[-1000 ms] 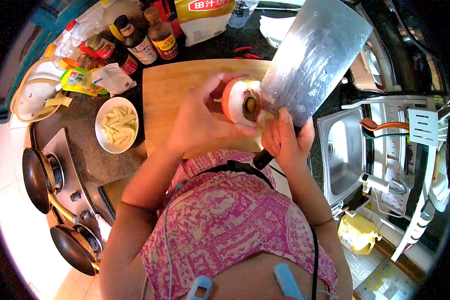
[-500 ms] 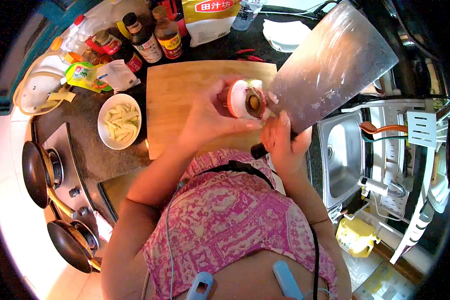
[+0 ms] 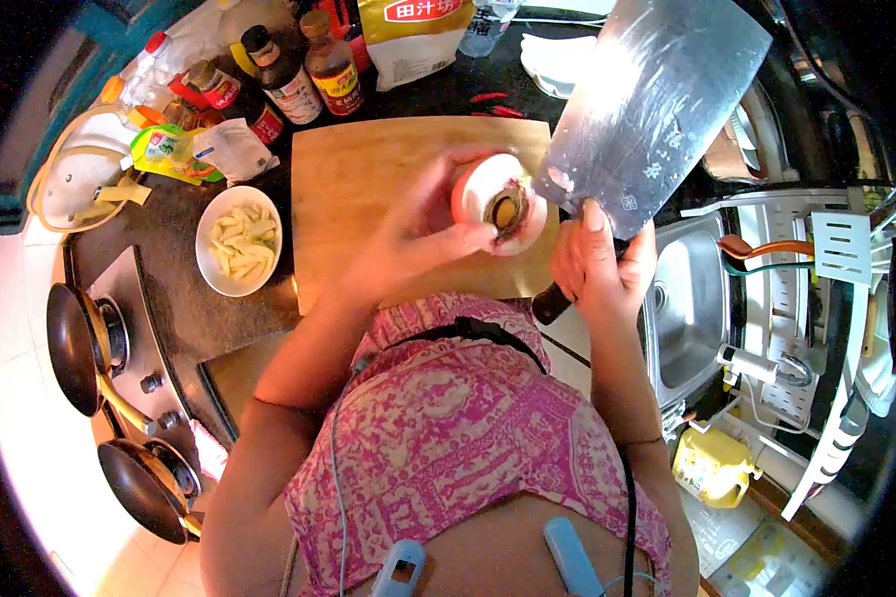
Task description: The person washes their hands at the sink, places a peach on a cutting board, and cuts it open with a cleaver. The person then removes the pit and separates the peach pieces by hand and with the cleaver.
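My left hand (image 3: 438, 224) grips a peach (image 3: 531, 221) above the cutting board (image 3: 348, 169), its fingers wrapped round the side. The fruit is pale and reddish outside, and its brown pit shows in the cut flesh facing up. To the right, my right hand (image 3: 602, 259) is closed on a cleaver (image 3: 657, 109), with the dark handle end showing below. The broad blade is raised and tilted up to the right, and a small bit of flesh sticks near its lower left corner. A narrow gap seems to lie between blade and fruit.
Left of the board stands a white bowl (image 3: 212, 274) of pale cut strips. Sauce bottles (image 3: 334, 75) and a gold-and-white bag (image 3: 408, 55) line the back, near red chillies (image 3: 498, 110). A sink (image 3: 682, 318) is on the right; two pans (image 3: 75, 348) sit left.
The cleaver and my right hand have moved right, away from the peach, and the blade has turned more upright. The peach has tipped slightly in my left hand.
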Action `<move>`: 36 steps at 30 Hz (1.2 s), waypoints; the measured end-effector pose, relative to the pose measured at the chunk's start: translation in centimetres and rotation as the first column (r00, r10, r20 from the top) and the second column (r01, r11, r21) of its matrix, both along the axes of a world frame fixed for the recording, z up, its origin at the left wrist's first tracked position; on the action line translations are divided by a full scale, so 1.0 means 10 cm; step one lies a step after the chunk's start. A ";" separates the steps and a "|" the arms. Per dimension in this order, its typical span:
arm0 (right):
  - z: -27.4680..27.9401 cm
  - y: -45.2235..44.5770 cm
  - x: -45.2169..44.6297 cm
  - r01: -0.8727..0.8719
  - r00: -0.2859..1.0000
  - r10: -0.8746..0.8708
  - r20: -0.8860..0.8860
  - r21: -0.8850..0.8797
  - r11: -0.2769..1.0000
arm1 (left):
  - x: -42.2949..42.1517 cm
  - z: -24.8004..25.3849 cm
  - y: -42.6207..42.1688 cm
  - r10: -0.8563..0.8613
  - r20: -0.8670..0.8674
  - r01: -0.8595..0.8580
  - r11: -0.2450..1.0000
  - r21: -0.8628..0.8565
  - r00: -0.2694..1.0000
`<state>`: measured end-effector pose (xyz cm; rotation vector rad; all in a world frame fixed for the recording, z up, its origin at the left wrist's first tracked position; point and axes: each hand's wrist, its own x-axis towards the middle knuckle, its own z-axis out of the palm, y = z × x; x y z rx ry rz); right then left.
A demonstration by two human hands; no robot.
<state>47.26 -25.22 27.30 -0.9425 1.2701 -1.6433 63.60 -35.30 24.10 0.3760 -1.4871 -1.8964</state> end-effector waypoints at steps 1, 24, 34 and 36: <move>0.00 0.02 0.01 0.001 1.000 -0.001 0.022 -0.008 1.000 | -0.02 0.00 0.03 -0.002 -0.001 0.002 1.000 0.001 1.000; -0.08 0.05 0.35 0.044 0.996 -0.052 0.079 0.096 0.994 | -0.21 -0.15 0.19 0.368 0.051 -0.357 0.921 -0.153 0.928; -0.22 -0.03 0.37 0.081 0.989 -0.095 0.114 0.124 0.989 | -0.24 -0.15 0.20 0.353 0.050 -0.342 0.928 -0.149 0.934; -0.25 0.03 0.35 0.144 0.966 -0.170 0.194 0.144 0.979 | -0.30 -0.18 0.24 0.391 0.056 -0.380 0.914 -0.144 0.919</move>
